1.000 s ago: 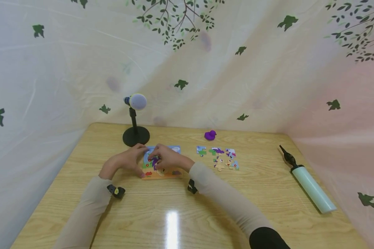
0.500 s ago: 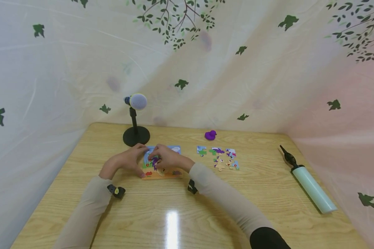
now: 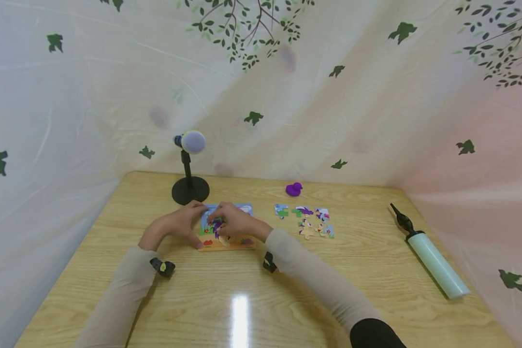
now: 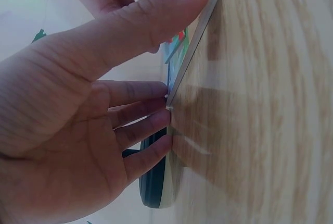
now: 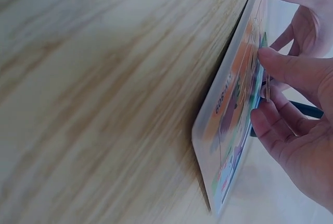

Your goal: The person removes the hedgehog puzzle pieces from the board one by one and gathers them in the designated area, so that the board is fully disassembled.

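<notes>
While our right hand (image 3: 236, 220) pinches a puzzle piece (image 4: 175, 51) (probably light, stiff, edge-grab stuff), our wide-spread left hand (image 3: 178, 225) touches the board (image 3: 230, 245) at 9 o'clock.

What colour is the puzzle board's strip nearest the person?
That strip is mostly orange, clearest in the head view.

The left forearm (image 3: 122, 285) and right forearm (image 3: 317, 275) slant forward and inward. The left hand (image 3: 178, 224) spans wide, thumb well apart from straight fingers; the right hand (image 3: 235, 220), back upward, pinches between bent thumb and fingers.
</notes>
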The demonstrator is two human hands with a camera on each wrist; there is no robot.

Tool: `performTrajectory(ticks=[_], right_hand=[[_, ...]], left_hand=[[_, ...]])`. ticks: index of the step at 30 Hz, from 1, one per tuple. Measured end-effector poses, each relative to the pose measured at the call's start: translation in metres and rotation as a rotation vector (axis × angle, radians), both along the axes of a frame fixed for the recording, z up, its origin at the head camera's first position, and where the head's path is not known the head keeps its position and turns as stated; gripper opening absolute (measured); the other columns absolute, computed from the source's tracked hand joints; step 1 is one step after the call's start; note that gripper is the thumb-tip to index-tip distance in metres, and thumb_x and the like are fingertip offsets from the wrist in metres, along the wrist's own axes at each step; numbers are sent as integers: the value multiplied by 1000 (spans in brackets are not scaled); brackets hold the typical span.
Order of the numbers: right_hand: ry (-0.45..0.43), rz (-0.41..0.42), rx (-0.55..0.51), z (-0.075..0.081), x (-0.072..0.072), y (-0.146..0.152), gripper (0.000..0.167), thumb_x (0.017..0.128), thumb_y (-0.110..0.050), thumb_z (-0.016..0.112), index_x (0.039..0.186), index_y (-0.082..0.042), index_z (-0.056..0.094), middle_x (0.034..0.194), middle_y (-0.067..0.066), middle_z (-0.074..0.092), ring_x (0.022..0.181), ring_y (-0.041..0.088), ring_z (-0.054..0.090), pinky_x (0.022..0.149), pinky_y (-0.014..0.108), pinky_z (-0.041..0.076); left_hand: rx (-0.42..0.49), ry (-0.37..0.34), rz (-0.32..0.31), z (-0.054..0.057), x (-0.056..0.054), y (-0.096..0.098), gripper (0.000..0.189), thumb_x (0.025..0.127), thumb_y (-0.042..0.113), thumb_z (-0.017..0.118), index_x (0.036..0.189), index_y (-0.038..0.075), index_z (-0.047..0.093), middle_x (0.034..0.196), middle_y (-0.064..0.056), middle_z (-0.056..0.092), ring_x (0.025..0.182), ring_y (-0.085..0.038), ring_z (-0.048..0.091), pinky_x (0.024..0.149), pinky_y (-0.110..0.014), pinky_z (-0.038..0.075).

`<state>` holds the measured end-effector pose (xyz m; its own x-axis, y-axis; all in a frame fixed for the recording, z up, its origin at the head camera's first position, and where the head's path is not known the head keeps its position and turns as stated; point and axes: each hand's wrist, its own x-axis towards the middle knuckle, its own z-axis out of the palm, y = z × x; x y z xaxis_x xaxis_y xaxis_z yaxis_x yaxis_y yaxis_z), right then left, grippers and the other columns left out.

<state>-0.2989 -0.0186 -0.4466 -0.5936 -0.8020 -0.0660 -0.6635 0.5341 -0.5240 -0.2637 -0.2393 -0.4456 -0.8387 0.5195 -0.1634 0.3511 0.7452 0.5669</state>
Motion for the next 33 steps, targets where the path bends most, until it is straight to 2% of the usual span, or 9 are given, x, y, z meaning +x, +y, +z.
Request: performTrajectory(ticks=[12, 17, 22, 26, 33], right_hand=[[0, 21, -31, 4, 4, 12, 35, 91, -2, 73, 126, -8, 72, 122, 9, 66, 111, 20, 57, 90, 24, 52], [14, 26, -41, 3, 5, 24, 35, 89, -1, 72, 123, -8, 73, 119, 8, 67, 109, 20, 59, 88, 24, 51], [-15, -2, -64, 1, 5, 42, 38, 86, 0, 73, 123, -7, 73, 117, 10, 63, 106, 21, 59, 88, 23, 53], [-33, -33, -64, 4, 8, 59, 38, 86, -1, 74, 124, -7, 72, 120, 10, 63, 110, 22, 59, 92, 29, 55], [-16, -52, -78, 10, 9, 93, 37, 89, 0, 71, 126, -6, 71, 125, 11, 65, 116, 26, 60, 99, 42, 55]], left_hand=[[-3, -1, 2, 0, -1, 0, 113, 71, 32, 94, 154, -10, 30, 152, -30, 29, 142, -50, 33, 117, -65, 33], [1, -5, 17, -1, -1, 1, 112, 69, 32, 95, 154, -9, 33, 152, -29, 30, 143, -50, 32, 118, -65, 32], [-8, -24, 30, 0, -1, 2, 113, 69, 32, 94, 155, -7, 32, 154, -28, 28, 144, -50, 31, 119, -65, 30], [-11, -38, 39, 0, -1, 2, 112, 70, 32, 94, 155, -5, 32, 155, -27, 28, 144, -49, 30, 120, -65, 29], [-12, -39, 44, 1, -1, 2, 110, 70, 32, 94, 154, -6, 34, 154, -27, 29, 143, -48, 31, 120, -65, 28]])
